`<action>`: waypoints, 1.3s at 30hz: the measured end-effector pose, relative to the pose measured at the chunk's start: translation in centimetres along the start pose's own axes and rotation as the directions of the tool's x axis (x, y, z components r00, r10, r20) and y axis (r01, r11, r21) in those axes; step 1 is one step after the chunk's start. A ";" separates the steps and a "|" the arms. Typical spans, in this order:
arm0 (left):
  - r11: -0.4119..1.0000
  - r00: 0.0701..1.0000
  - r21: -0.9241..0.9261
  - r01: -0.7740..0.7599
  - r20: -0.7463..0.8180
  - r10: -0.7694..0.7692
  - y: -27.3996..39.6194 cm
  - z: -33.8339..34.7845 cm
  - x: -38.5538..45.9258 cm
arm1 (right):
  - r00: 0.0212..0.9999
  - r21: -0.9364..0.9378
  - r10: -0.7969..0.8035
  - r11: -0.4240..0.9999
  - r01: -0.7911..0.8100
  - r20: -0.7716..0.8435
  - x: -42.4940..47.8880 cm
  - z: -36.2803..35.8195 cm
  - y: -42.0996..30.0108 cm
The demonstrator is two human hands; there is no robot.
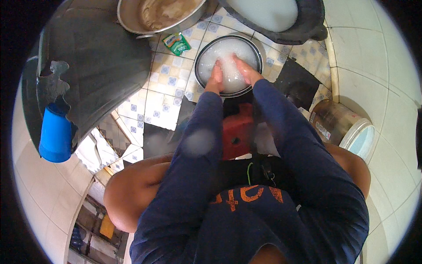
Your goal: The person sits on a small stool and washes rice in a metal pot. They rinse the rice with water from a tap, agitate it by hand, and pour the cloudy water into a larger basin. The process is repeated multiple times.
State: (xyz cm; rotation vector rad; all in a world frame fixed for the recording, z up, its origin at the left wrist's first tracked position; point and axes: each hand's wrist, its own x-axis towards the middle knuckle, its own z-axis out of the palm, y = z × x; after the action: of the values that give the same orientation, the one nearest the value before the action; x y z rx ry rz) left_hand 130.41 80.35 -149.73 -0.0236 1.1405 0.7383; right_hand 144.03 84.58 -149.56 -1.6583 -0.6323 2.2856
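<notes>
A round metal basin (196,71) with a dark rim stands on the tiled floor before me, filled with cloudy, sudsy water (227,48). My left hand (216,77) dips into it on the left, its fingertips in the suds. On the right side of the same basin, my right hand (244,69) reaches in, fingers partly under the foam. The two hands are apart, palms turned roughly toward each other. Whether either holds anything beneath the cloudy water cannot be seen. A green detergent sachet (178,44) lies on the tiles left of the basin.
A large metal pot (191,23) with murky brown liquid stands at the top. Beside it is a black tub (296,36) of whitish water. A big dark container (99,66) with a blue plastic cup (56,135) fills the left. Rightward, a bucket (336,122) lies near the tiled wall.
</notes>
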 end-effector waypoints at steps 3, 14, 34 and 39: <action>0.892 0.945 0.449 0.055 -0.311 0.099 -0.7 4.7 -1.7 | 0.999 -0.013 0.045 0.999 -0.045 0.027 0.0 -1.8 0.6; 0.245 0.835 0.969 -0.030 -0.110 0.539 6.0 3.5 -3.0 | 0.772 -0.861 -0.633 0.357 0.363 0.063 -2.0 1.4 -4.1; 0.996 0.985 0.087 0.030 -0.175 -0.014 0.0 2.9 -3.2 | 0.994 -0.037 0.108 0.993 -0.109 -0.021 -3.5 1.4 -2.2; 0.548 0.659 0.837 0.009 -0.417 0.626 0.0 4.3 -2.8 | 0.996 -0.177 -0.038 0.983 0.053 0.085 -3.0 2.2 -2.6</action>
State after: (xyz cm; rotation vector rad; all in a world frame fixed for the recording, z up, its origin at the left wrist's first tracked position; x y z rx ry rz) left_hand 133.25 80.49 -145.48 0.7865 2.1990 0.4879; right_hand 142.83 85.13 -145.18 -1.6145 -0.9098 2.3335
